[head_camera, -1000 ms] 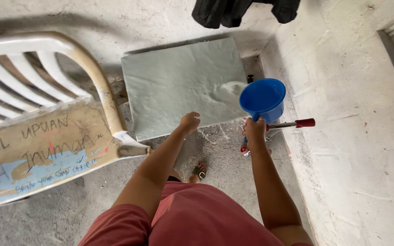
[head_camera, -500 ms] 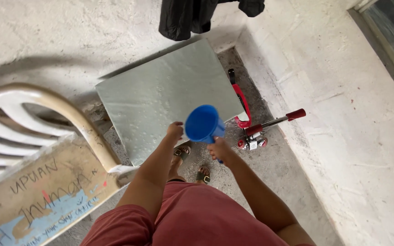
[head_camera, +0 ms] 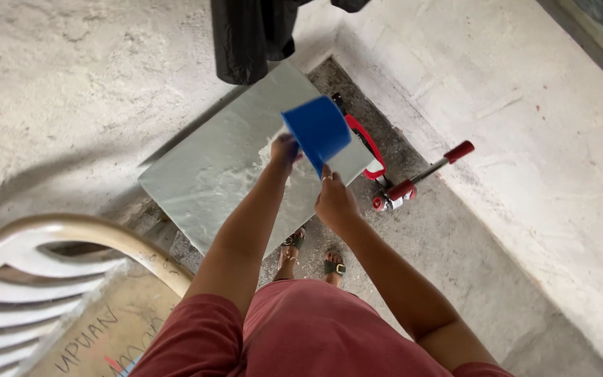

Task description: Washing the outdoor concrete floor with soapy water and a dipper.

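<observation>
Head view: red scooter (head_camera: 392, 174) beside wet slab (head_camera: 211, 174).

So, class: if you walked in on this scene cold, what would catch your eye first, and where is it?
The bright blue scoop stands out at once, tipped over the wet grey slab that leans against the wall, with the right hand on its handle and the left hand at its rim. Next comes the red-handled tool on the floor just right of the slab. A white plastic chair fills the lower left corner.
</observation>
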